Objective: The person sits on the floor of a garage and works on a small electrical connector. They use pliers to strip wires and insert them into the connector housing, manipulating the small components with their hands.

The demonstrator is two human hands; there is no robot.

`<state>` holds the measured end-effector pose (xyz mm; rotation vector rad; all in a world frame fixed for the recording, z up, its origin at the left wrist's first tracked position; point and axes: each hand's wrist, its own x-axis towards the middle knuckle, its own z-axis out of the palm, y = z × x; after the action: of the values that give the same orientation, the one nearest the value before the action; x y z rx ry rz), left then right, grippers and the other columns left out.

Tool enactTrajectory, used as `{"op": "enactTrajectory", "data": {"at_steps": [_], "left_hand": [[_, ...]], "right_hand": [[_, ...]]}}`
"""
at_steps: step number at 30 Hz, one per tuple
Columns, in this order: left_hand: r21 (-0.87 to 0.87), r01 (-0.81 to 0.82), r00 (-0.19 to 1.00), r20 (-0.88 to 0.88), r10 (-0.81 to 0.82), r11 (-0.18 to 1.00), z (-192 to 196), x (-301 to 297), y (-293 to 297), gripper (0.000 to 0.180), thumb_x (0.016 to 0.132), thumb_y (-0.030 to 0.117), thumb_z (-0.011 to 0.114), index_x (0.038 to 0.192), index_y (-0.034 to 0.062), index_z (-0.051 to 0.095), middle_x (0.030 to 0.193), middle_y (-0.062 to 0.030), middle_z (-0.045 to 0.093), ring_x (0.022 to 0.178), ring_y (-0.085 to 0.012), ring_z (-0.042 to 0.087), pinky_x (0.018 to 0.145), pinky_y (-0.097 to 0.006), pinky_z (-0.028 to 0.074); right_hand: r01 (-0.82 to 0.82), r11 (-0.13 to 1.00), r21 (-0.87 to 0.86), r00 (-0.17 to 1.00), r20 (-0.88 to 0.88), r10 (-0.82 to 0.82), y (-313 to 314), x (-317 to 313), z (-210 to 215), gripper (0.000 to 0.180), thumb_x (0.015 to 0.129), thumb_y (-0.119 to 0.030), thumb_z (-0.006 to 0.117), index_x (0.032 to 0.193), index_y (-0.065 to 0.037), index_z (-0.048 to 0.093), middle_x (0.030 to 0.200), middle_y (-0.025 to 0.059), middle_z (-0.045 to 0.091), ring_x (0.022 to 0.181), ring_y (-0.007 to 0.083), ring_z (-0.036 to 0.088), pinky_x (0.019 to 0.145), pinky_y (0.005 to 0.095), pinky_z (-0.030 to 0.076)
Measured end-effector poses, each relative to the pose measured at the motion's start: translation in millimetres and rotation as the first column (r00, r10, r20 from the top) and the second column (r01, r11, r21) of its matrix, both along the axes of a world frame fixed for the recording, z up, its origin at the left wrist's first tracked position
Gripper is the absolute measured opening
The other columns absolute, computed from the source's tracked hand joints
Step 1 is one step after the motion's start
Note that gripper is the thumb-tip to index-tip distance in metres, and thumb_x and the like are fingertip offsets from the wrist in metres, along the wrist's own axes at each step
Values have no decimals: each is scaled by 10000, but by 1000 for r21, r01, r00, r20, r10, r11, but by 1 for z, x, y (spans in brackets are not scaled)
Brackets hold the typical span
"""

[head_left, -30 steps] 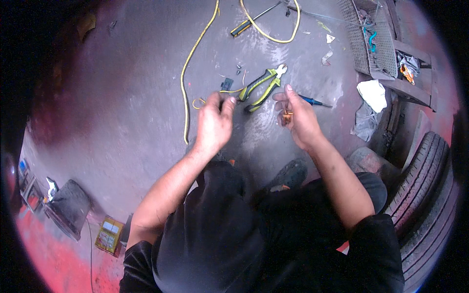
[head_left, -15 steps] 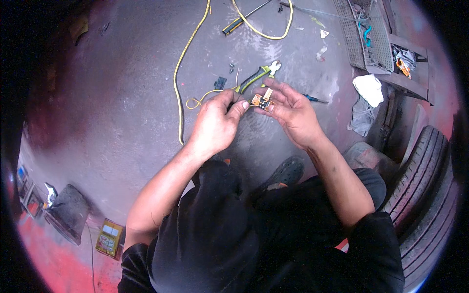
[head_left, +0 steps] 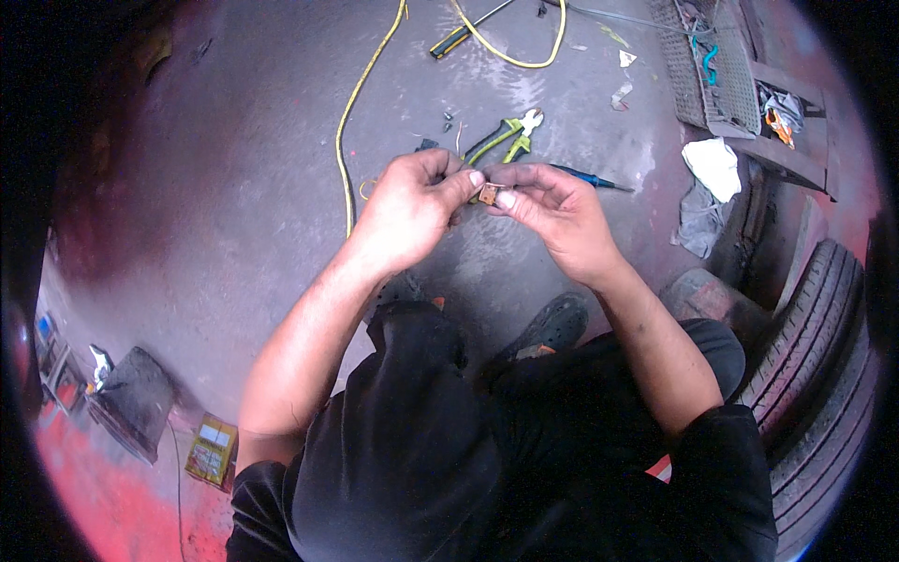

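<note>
Between both hands is a small orange-brown circuit board, mostly covered by the fingers. My right hand pinches it between thumb and fingers. My left hand is closed at the board's left edge, its thumb and index finger pressed together there. A thin yellow wire shows beside the left hand; where its end goes is hidden. Just beyond the fingers, green-and-black cutting pliers lie on the floor with their jaws apart. Partly behind my left hand is a small black piece.
A blue screwdriver lies right of the pliers. Farther off are a yellow-and-black screwdriver and a long yellow cable. To the right stand a perforated metal tray, a white cloth and tires. A yellow box sits lower left.
My hands have drawn together and the board has turned, so its component side no longer shows. The right fingers have curled in over it.
</note>
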<state>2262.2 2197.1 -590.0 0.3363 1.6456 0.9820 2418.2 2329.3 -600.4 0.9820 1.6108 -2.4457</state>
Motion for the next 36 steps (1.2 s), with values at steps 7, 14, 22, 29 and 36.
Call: {"op": "enactTrajectory", "data": {"at_steps": [7, 14, 22, 29, 36], "left_hand": [[91, 19, 975, -223, 1, 996, -4, 5, 7, 217, 932, 208, 660, 907, -8, 657, 722, -30, 632, 670, -104, 564, 610, -285, 454], [240, -65, 951, -279, 132, 969, -9, 10, 6, 176, 897, 156, 697, 941, -13, 671, 809, -55, 683, 755, -108, 604, 704, -291, 498], [290, -168, 816, -495, 298, 942, -21, 24, 9, 131, 864, 103, 675, 840, -17, 626, 774, -122, 652, 696, -206, 636, 654, -344, 499], [244, -255, 871, -362, 332, 936, -30, 34, 18, 165, 880, 142, 687, 901, -12, 633, 872, -113, 667, 839, -193, 641, 753, -335, 502], [233, -417, 904, 204, 375, 879, -34, 40, 17, 287, 905, 179, 691, 1107, -24, 674, 1038, -99, 690, 987, -174, 614, 897, -311, 471]], "right_hand": [[79, 997, 4, 996, 41, -79, 5, -2, -2, 234, 959, -147, 631, 1090, 46, 652, 986, 95, 693, 911, 150, 658, 846, 312, 544], [192, 981, -35, 980, 63, -190, 6, -5, 3, 274, 946, -168, 652, 1091, 64, 654, 991, 115, 695, 907, 175, 673, 850, 333, 558], [158, 984, 83, 986, 35, -161, -3, -7, 6, 249, 936, -124, 655, 1081, 77, 668, 985, 102, 700, 901, 169, 671, 846, 300, 547], [289, 955, -68, 955, 82, -283, -2, -4, 1, 214, 927, -102, 659, 1061, 64, 672, 984, 114, 698, 899, 174, 671, 843, 345, 567], [420, 877, -235, 906, 173, -387, 4, -5, 5, 238, 934, -110, 649, 1097, 62, 620, 1049, 122, 678, 950, 203, 668, 857, 379, 568]]}}
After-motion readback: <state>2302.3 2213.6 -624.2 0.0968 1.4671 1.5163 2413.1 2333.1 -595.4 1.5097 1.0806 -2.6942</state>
